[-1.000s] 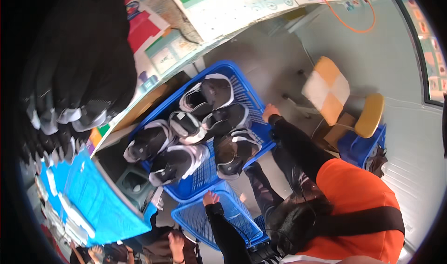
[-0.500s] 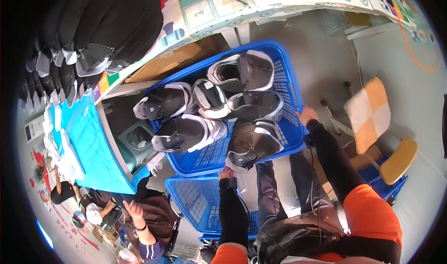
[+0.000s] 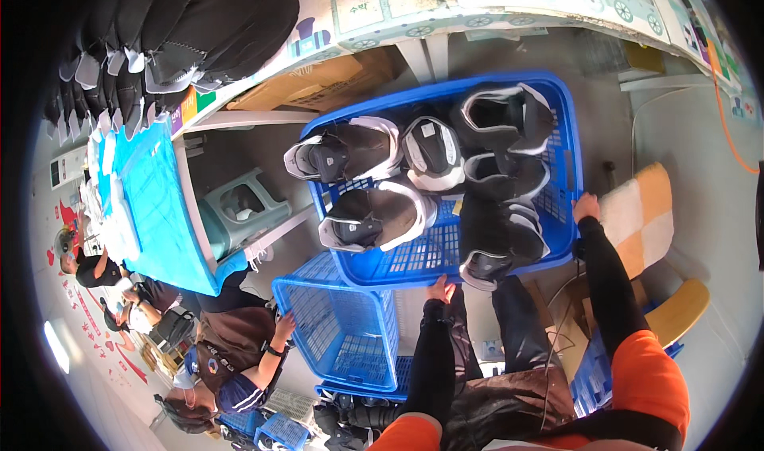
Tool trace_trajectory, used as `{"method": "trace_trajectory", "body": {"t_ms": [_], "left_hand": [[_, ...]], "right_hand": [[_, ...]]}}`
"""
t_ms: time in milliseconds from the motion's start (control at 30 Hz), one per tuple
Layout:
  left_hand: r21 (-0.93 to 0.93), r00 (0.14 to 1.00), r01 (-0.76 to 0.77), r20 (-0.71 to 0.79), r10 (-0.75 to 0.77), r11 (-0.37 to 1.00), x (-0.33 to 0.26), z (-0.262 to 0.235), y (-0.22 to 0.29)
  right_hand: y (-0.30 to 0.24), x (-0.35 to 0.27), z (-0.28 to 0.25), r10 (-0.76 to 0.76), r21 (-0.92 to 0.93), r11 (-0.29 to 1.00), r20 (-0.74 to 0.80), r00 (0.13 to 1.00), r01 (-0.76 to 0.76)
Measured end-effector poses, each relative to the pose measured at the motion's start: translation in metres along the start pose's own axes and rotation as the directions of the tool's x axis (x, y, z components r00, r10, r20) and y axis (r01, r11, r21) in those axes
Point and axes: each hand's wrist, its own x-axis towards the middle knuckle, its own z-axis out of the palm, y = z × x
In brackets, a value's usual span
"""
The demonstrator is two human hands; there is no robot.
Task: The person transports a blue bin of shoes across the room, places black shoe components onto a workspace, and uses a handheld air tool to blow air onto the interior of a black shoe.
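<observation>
I hold a blue plastic basket (image 3: 378, 277) by its edge. My right hand (image 3: 586, 207) is closed round the right rim. My left hand (image 3: 441, 289) is closed at the near rim, its fingertips partly hidden. Inside lie several bundles of dark sewn pieces with pale edges, looking like shoe uppers. One bundle (image 3: 370, 150) is at the far left, another bundle (image 3: 374, 215) nearer. A small bundle (image 3: 434, 153) sits in the middle, more are stacked on the right, and the nearest bundle (image 3: 497, 236) rests toward the near rim.
A paler blue basket (image 3: 330, 332) stands below mine, with a seated co-worker's hand (image 3: 285, 326) at its rim. Beyond runs a patterned table (image 3: 493, 21) carrying dark stacked pieces (image 3: 199, 37). A grey-green stool (image 3: 247, 212) is under the blue-covered table (image 3: 159, 204). Right stands a checkered chair (image 3: 641, 220).
The basket and both my hands have shifted right in view, away from the blue-covered table. The co-worker's raised hand has come down to the lower basket's rim.
</observation>
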Motion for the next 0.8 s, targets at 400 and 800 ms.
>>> {"method": "trace_trajectory", "body": {"t_ms": [400,800], "left_hand": [[0.121,0.988,0.072,0.125,-0.087,0.990,-0.011,0.047,-0.007],[-0.756,-0.492,-0.365,0.652,-0.576,-0.544,0.016,0.055,0.106]], "right_hand": [[0.045,-0.007,0.008,0.196,0.083,0.976,0.083,0.977,-0.203],[0.066,0.027,-0.039,0.128,-0.052,0.991,0.102,0.986,-0.124]]}}
